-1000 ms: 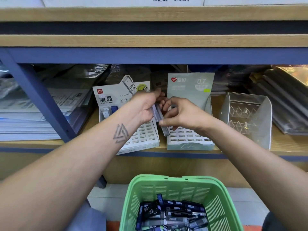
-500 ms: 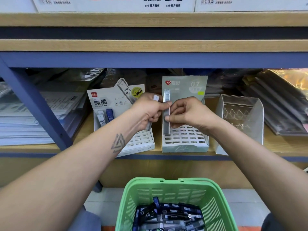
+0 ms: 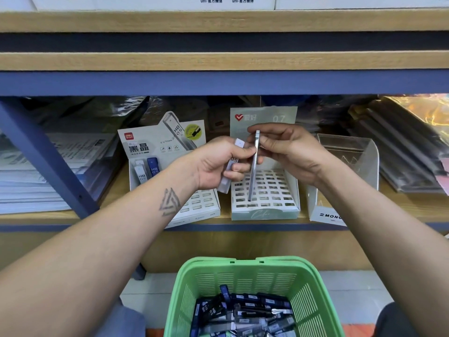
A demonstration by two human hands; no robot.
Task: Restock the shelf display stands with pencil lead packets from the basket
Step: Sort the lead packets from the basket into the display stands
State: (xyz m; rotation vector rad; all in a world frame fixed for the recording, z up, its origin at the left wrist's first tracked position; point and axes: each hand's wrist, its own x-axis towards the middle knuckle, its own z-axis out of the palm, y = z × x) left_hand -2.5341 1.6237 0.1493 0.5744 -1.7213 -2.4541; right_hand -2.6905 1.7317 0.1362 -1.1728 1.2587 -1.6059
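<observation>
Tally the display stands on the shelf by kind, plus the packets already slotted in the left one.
White HB 0.5 card stand: 1
Pale green 0.7 card stand: 1
Clear plastic stand: 1
Total stands: 3
Packets slotted in the HB 0.5 stand: 2, one white, one blue

1. In front of you runs a wooden shelf [image 3: 401, 205] with a blue front edge.
2. On it, from your left: stacked papers [image 3: 36, 181], the 0.5 lead display stand [image 3: 194, 207], the pale green 0.7 display stand [image 3: 264, 212], a clear plastic stand [image 3: 345, 186], then dark folders [image 3: 403, 152].
3. On the floor [image 3: 357, 297] below stands a green basket [image 3: 306, 297].
</observation>
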